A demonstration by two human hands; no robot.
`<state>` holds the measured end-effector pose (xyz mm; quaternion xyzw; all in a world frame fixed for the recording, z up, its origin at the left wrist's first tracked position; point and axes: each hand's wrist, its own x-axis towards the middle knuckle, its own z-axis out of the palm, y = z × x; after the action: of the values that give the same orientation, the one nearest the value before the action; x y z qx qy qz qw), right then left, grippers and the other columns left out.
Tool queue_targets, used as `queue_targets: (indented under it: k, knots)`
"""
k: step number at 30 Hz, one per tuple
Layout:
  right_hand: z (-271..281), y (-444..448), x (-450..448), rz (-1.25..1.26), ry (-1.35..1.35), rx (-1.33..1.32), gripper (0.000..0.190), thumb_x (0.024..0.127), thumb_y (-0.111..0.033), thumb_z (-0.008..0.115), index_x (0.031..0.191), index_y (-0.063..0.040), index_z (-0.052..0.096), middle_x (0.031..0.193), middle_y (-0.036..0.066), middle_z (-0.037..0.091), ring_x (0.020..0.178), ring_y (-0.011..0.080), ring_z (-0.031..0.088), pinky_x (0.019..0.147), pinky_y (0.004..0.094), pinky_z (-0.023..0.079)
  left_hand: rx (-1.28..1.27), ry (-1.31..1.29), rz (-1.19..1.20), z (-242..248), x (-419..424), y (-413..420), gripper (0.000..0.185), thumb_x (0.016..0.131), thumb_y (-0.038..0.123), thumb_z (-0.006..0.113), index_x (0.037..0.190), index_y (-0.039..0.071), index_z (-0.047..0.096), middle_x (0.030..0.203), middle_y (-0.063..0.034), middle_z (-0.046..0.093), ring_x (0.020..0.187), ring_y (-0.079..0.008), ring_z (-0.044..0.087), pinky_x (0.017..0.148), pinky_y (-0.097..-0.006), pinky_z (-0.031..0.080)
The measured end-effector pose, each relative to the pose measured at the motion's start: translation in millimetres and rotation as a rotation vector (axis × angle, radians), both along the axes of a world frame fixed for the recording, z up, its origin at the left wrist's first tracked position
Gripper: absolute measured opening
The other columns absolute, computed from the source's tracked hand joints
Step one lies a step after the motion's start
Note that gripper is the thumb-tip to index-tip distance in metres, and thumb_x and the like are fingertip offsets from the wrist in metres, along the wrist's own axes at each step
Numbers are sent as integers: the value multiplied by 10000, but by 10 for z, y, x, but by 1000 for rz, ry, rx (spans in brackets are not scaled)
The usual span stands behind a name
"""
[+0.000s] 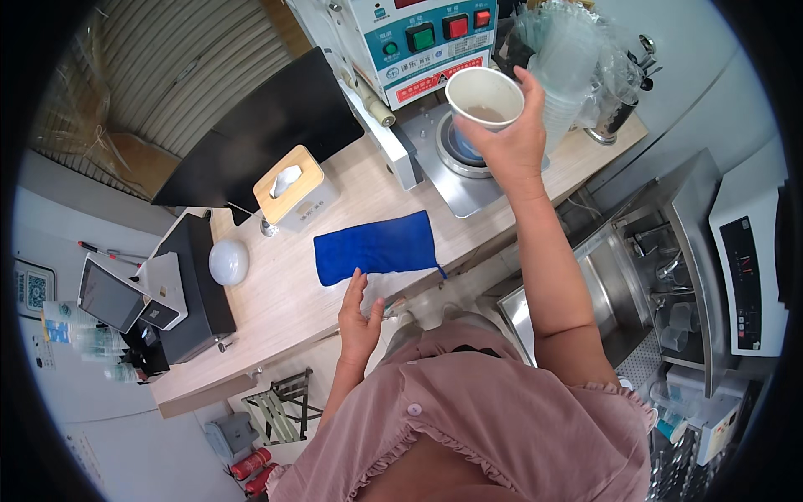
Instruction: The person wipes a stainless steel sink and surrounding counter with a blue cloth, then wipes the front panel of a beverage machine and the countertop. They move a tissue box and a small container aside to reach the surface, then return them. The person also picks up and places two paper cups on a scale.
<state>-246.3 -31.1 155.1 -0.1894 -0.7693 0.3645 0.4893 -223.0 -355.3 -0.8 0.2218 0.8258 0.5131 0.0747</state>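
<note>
A paper cup [485,100] with some brownish liquid inside is gripped in my right hand [517,135], above the round holder [467,164] on the metal base of a cup sealing machine [426,56]. Whether the cup touches the holder cannot be told. My left hand [361,323] holds nothing, its fingers apart, near the counter's front edge and just below a folded blue cloth [376,246] lying flat on the wooden counter [276,307].
A tissue box [295,188] stands before a black monitor [263,132]. A white round lidded object [229,262] and a payment terminal [113,292] are at the left. Stacked plastic cups [561,81] stand behind my right hand; a steel sink [615,282] lies right.
</note>
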Motion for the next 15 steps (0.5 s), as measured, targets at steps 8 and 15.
queue_targets:
  k: [8,15]
  knots:
    - [547,-462,533,97,224,133,997,639,-121,897,1440,-68,306,1306,161,514,1181,245,576,993,356,492,77,148,-147,394,-78,123,547,853,119,708,1358,21,520,1448,-197,493,1303,-353,514,1070,-413,418]
    - [458,-1325,1163,226,54,-111,1060,637,-214,915,1458,-38,269,1278,130,528,1183,239,571,991,358,468,268,206,-478,970,-59,299,804,759,207,824,1434,24,427,1456,-202,473,1340,-350,472,1089,-427,390]
